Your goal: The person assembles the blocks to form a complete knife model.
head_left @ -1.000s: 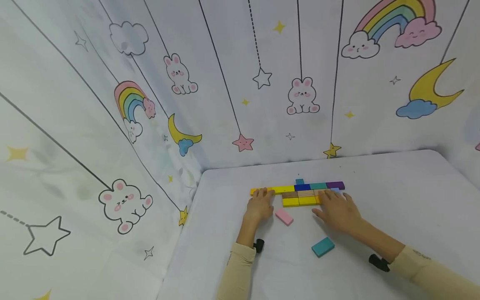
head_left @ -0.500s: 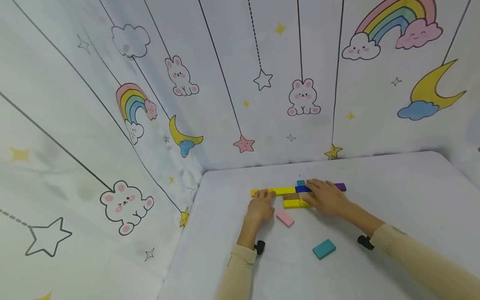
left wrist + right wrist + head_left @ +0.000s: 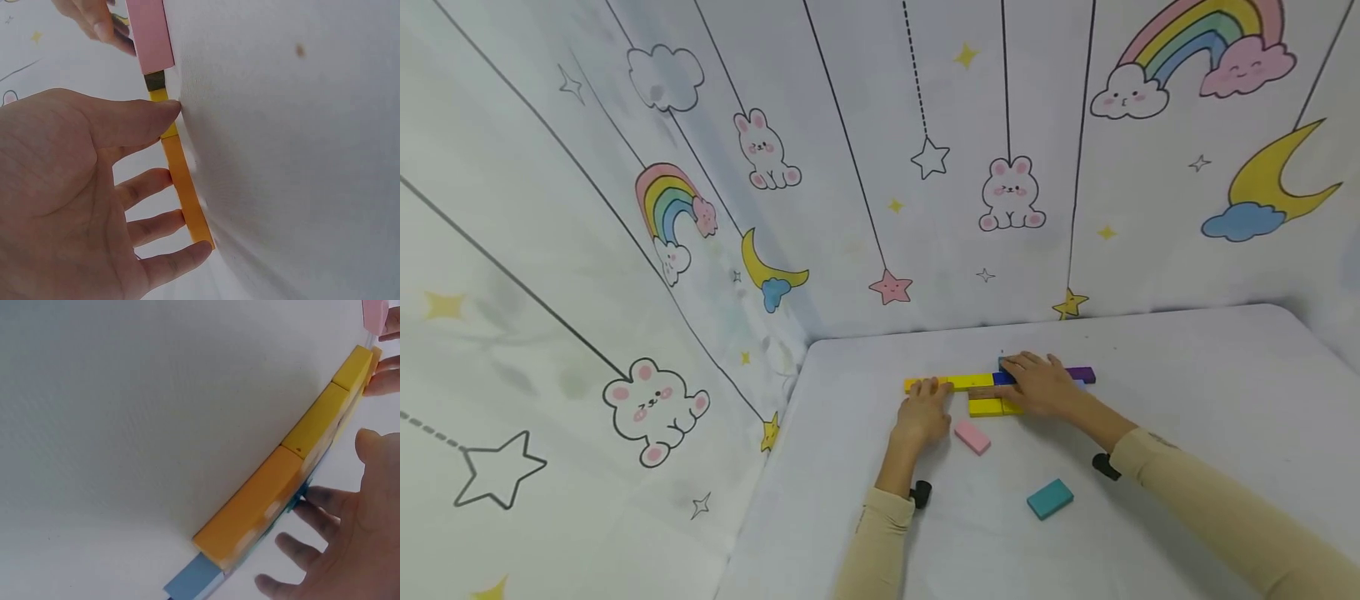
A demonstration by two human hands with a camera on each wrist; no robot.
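Flat coloured blocks lie in joined rows on the white table. My left hand (image 3: 922, 414) rests its fingers, spread and fairly straight, against the orange block (image 3: 187, 187) at the row's left end. Beyond it run a yellow block (image 3: 972, 382), a dark blue one (image 3: 1002, 378) and a purple one (image 3: 1082, 375). My right hand (image 3: 1041, 385) reaches over the rows' right part with extended fingers, fingertips right at the small teal block (image 3: 1003, 364) behind. It hides several blocks in the head view; the right wrist view shows an orange block (image 3: 256, 503) and a light blue block (image 3: 194, 576) there.
In front of the rows lies a loose pink block (image 3: 973, 437). Nearer to me is a loose teal block (image 3: 1050, 499). The white table (image 3: 1210, 433) ends at a patterned cloth backdrop (image 3: 850, 208) behind and to the left.
My right hand has moved left and away from me, from the front right of the rows to the small teal block at the back. The left hand has stayed in place.
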